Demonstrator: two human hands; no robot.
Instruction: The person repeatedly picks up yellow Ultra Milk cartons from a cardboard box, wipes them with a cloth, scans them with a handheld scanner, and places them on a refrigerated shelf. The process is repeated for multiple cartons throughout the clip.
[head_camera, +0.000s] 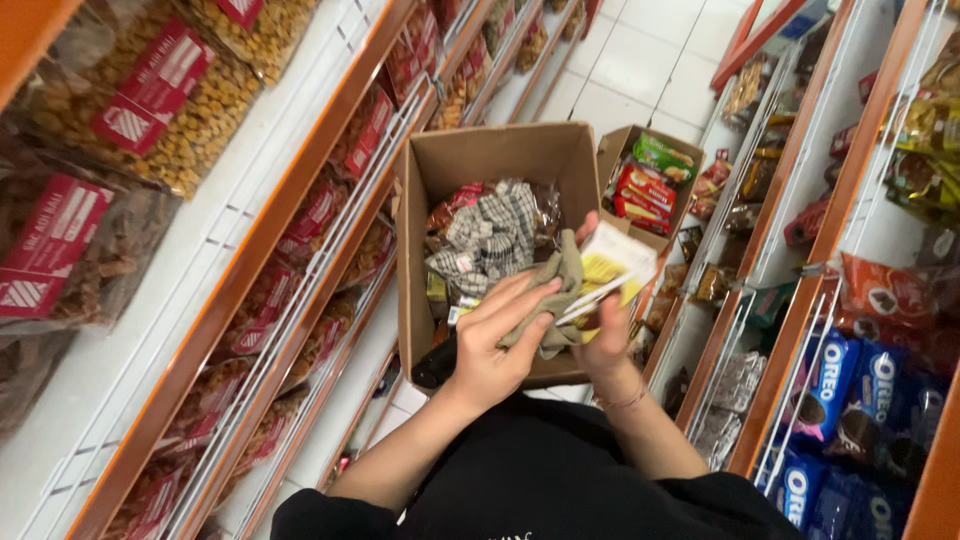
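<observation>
**Both hands on cloth and packet over open box in shop aisle**

While both forearms reach out from a black top at bottom of frame, the left hand (497, 345) lies fingers-spread on a grey-green cloth (553, 300), pressing it, not clenched. Right hand (605, 335) grasps a white-and-yellow flat packet (612, 268) from underneath, thumb up along its left edge; thin bracelet on that wrist. Cloth sits bunched between the two hands, touching the packet's lower left side. Can't tell whether the right hand also pinches the cloth.

Hands, cloth and packet hover over the near right corner of a large open cardboard box (425, 240). Inside it: clear bags of grey-and-white checked snacks (488, 235), a reddish bag at the top left, small yellow packs low down by the wrist.

Just beyond, touching the box's right wall, a smaller cardboard box (612, 150) holds red and green packets (645, 180).

Left side: orange-edged white shelves (250, 240) with clear bags of nuts and fried snacks bearing red labels. Right side: wire-fronted shelves (800, 300) with blue biscuit packs (830, 385), orange and mixed snack bags above. Farthest: white tiled floor (640, 60) running up the aisle.
</observation>
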